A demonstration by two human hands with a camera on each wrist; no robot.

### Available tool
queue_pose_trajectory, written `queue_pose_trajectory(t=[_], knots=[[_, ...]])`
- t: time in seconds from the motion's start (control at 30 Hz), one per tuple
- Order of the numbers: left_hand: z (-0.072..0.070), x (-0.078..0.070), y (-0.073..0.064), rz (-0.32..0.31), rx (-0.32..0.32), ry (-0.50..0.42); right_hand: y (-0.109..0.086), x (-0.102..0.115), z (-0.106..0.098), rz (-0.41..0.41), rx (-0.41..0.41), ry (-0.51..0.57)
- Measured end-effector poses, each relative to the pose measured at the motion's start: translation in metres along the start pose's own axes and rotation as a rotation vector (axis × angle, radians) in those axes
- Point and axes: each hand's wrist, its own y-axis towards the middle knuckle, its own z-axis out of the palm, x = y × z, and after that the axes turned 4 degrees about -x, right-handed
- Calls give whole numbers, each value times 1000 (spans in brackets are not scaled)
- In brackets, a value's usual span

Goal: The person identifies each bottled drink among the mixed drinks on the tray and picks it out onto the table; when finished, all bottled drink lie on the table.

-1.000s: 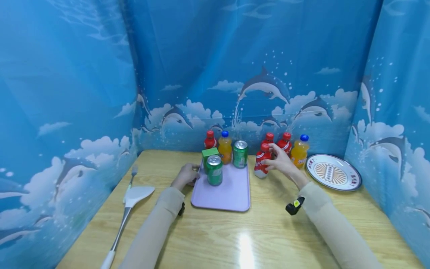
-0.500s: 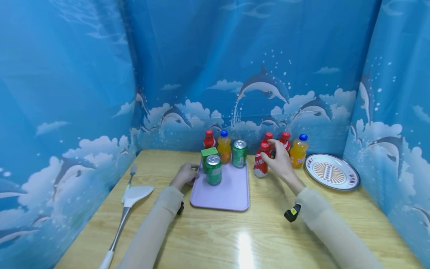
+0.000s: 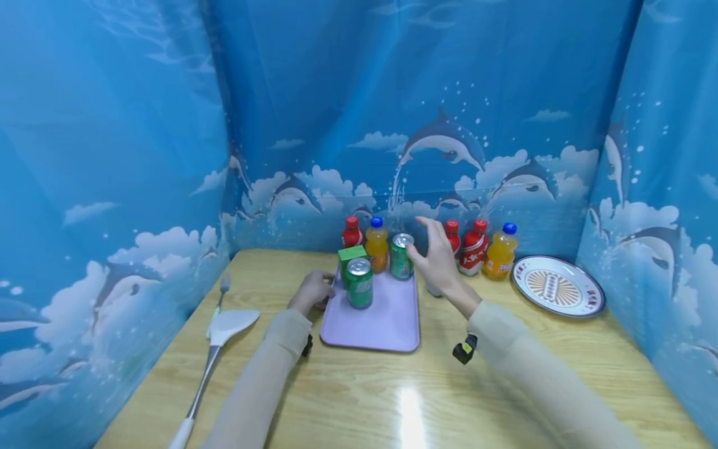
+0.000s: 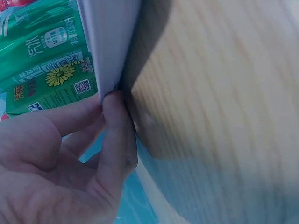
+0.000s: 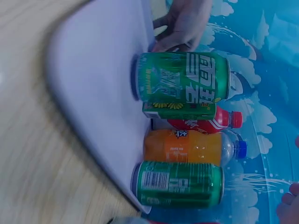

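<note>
My left hand (image 3: 313,292) pinches the left edge of a lilac tray (image 3: 370,330); in the left wrist view its thumb and fingers (image 4: 117,126) close on the rim. My right hand (image 3: 440,262) is spread beside the back green can (image 3: 401,259), which stands on the tray. That hand hides most of a red bottle (image 3: 434,290); only its pale base shows. Also on the tray are another green can (image 3: 359,290), a green carton (image 3: 351,252), an orange soda bottle (image 3: 376,249) and a red bottle (image 3: 351,234) at the back.
Right of my right hand stand two red bottles (image 3: 473,249) and an orange soda bottle (image 3: 500,255). A patterned plate (image 3: 558,287) lies at the far right. On the left lie a white-headed spatula (image 3: 227,325) and a fork (image 3: 223,288). Blue curtains (image 3: 348,125) enclose the table.
My right hand has come off the front red bottle and moved left to the back green can, its fingers spreading. My left hand and the tray have not moved.
</note>
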Motion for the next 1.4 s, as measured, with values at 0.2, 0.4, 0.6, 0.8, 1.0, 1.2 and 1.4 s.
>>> queue_pose_trajectory(t=[0.2, 0.4, 0.6, 0.8, 1.0, 1.2, 1.4], knots=[[1, 2, 1, -5, 1, 13, 13, -4, 26, 95, 87, -18], [1, -1, 1, 5, 4, 23, 22, -16, 47, 120, 118, -173], [-1, -3, -1, 18, -4, 21, 29, -25, 62, 132, 168, -345], [0, -1, -4, 15, -1, 6, 35, -31, 74, 157, 239, -470], [2, 1, -3, 37, -4, -9, 38, -36, 81, 180, 298, -548], [3, 0, -2, 21, -10, -6, 40, -39, 88, 194, 320, -568], [1, -1, -3, 14, -12, -2, 45, -39, 95, 200, 291, -584]])
